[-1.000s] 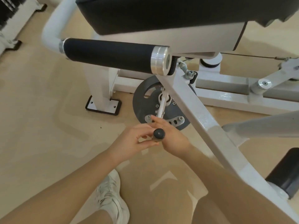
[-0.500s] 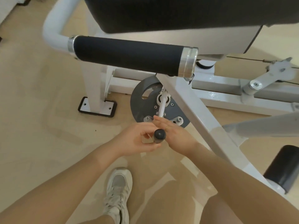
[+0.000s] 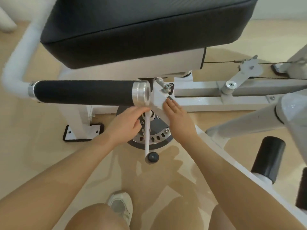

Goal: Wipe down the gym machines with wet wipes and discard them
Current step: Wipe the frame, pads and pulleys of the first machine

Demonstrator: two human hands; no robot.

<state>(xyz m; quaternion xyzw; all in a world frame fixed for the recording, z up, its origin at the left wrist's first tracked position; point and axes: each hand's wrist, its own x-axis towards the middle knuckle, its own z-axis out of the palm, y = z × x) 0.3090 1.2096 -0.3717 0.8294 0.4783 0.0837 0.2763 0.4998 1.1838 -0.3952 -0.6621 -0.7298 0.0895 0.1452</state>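
A white gym machine's slanted frame arm [image 3: 157,99] runs down to the right below a black foam roller [image 3: 83,91]. A thin white adjustment lever [image 3: 146,141] with a black knob [image 3: 153,157] hangs over a grey perforated disc [image 3: 158,127]. My left hand [image 3: 126,125] curls its fingers round the top of the lever at the disc's hub. My right hand [image 3: 180,119] lies flat, fingers straight, on the frame arm beside the disc. No wet wipe shows in either hand.
A big black seat pad [image 3: 132,30] overhangs the roller. A second black roller [image 3: 269,156] sticks out at the right, near a white tube [image 3: 245,123]. A cable and pulley arm [image 3: 240,75] run along the back rail. My white shoe [image 3: 120,206] stands on the beige floor.
Both hands have left the black knob. My left hand slid up the lever to the hub; my right hand moved up onto the frame arm. The camera tilted, showing more seat pad.
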